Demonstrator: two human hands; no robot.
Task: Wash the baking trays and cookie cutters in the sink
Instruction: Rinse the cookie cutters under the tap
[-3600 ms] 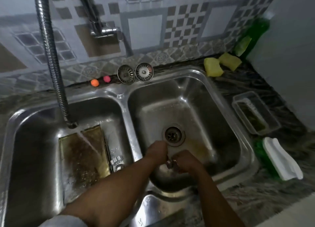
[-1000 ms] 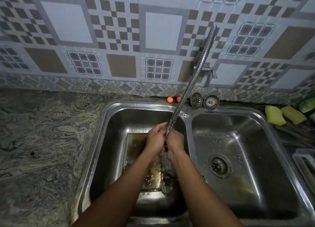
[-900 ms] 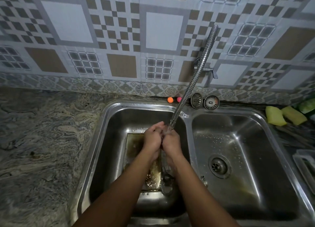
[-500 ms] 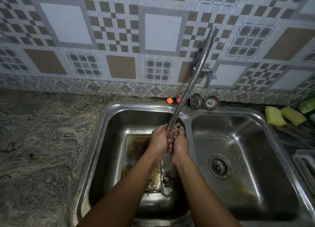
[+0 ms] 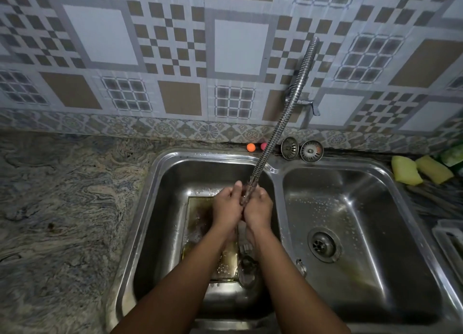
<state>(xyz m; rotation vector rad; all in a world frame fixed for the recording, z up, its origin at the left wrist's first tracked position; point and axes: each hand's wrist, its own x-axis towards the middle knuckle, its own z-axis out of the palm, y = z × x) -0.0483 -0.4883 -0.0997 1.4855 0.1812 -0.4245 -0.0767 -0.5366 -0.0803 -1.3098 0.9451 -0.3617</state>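
Note:
A stained baking tray (image 5: pixel 199 216) lies flat in the left basin (image 5: pixel 160 208) of the steel sink. My left hand (image 5: pixel 226 206) and my right hand (image 5: pixel 260 208) are pressed together above it, right under the tip of the flexible tap hose (image 5: pixel 283 123). They close on a small metal cookie cutter that is almost wholly hidden between the palms. More cookie cutters (image 5: pixel 247 264) lie beside the tray's right edge, partly hidden by my right forearm. One small cutter (image 5: pixel 300 267) rests by the divider at the right basin's edge.
The right basin (image 5: pixel 363 208) holds only its drain (image 5: pixel 324 244). Two strainer plugs (image 5: pixel 300 150) and an orange ball (image 5: pixel 250 147) sit on the back ledge. Yellow sponges (image 5: pixel 421 170) and a plastic container (image 5: pixel 451 241) are at the right. Granite counter (image 5: pixel 62 221) extends left.
My hands left the right basin and came under the hose over the left basin. In the last second they rub together there, shifting slightly up and down.

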